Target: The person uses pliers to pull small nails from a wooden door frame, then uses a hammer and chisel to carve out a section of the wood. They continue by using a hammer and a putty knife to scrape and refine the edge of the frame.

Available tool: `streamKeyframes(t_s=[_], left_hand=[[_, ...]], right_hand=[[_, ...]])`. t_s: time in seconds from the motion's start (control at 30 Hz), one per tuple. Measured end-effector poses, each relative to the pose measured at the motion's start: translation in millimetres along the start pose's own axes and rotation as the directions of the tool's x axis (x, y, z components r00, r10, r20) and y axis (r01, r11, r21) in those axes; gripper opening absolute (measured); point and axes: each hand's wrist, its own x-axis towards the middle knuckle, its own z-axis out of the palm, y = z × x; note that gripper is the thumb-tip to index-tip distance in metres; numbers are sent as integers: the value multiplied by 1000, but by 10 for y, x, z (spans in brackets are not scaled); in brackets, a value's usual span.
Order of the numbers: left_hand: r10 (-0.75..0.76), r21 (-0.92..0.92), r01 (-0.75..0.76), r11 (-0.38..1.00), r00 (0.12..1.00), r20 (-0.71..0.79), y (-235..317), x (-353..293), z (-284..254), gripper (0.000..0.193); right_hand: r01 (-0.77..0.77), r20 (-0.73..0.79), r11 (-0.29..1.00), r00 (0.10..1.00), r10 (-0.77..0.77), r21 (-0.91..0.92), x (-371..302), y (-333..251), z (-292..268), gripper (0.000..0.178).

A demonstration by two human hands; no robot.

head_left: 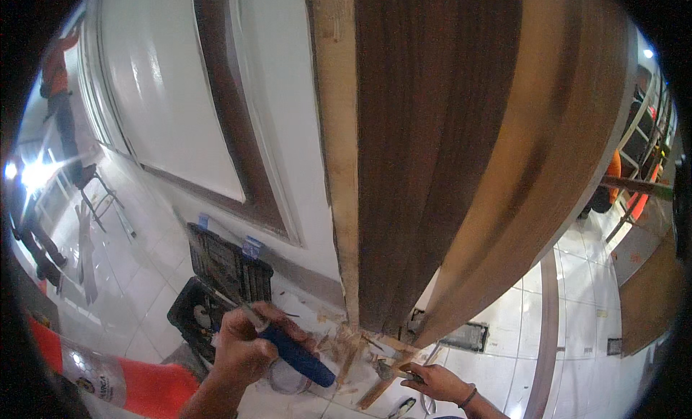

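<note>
My left hand (241,347) is closed around a blue-handled tool (297,354). Its thin shaft runs up and left, blurred, so its kind is unclear. Lower right, my right hand (440,383) grips a short hand tool (393,370) with a greyish metal end, close to the foot of a tall dark wood panel (432,130). The fingers partly cover this tool. Broken wood pieces (349,354) and debris lie on the floor between my hands. A pale round tub (288,381) shows partly behind the blue handle.
An open black toolbox (229,264) stands left, by the white wall (155,94). An orange-and-white traffic cone (137,383) lies at lower left. A stool (97,192) and a person (58,80) are far left. At right, a curved strip (551,325) lies on the tiles near scaffolding (638,184).
</note>
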Motion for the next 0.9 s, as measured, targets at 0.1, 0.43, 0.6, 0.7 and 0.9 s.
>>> streamKeyframes(t_s=[0.1, 0.43, 0.6, 0.7, 0.9], left_hand=[[90, -174, -83, 981, 995, 34, 168, 374, 411, 40], [216, -6, -234, 972, 887, 409, 912, 1275, 1731, 35], [156, -1, -175, 985, 879, 451, 1075, 1548, 2294, 26], [111, -43, -102, 994, 897, 429, 1058, 1622, 2519, 26], [121, -88, -97, 991, 934, 336, 1070, 1682, 2974, 23]], right_hand=[[20, -24, 999, 999, -21, -33, 55, -257, -354, 38], [339, -189, 918, 907, -377, -204, 92, -864, -1172, 42], [275, -255, 949, 917, -306, -153, 58, -1128, -1373, 49], [46, -249, 999, 968, -41, 14, -145, -1272, -1377, 53], [193, -507, 812, 850, 142, 551, -472, -958, -1094, 43]])
